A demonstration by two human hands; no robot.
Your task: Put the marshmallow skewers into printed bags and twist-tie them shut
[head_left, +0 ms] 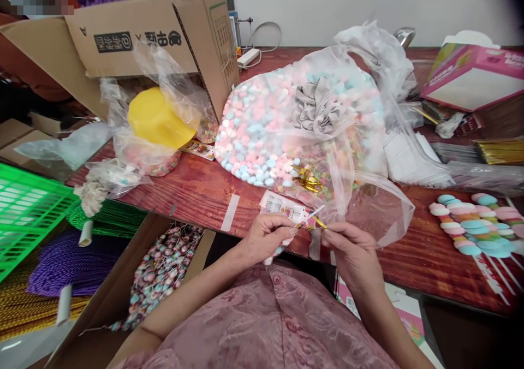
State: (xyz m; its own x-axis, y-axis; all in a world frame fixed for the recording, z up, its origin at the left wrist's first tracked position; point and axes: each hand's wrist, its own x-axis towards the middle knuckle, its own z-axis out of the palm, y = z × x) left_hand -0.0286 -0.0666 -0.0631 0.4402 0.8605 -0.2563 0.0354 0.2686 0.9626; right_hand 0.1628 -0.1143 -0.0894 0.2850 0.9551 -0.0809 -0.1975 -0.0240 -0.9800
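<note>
Close to the table's front edge, my left hand (268, 237) is closed around the top of a pastel marshmallow skewer (273, 257), whose body hangs partly hidden below the fingers. A thin white stick (316, 211) pokes out beside that grip. My right hand (354, 249) pinches one end of a gold twist tie (319, 223), which runs across toward the left fingertips. Behind both hands lies a printed packet (282, 206). More gold twist ties (308, 179) rest on a large clear bag of pink, white and blue marshmallows (254, 129).
Finished-looking marshmallow skewers (475, 224) lie at the right. A cardboard box (151, 36) and a yellow bowl-like container (158, 118) stand at the back left. Below left are a green basket (28, 216) and a box of beaded-looking candy strings (164, 271). Grey cloth (315, 107) sits on the bag.
</note>
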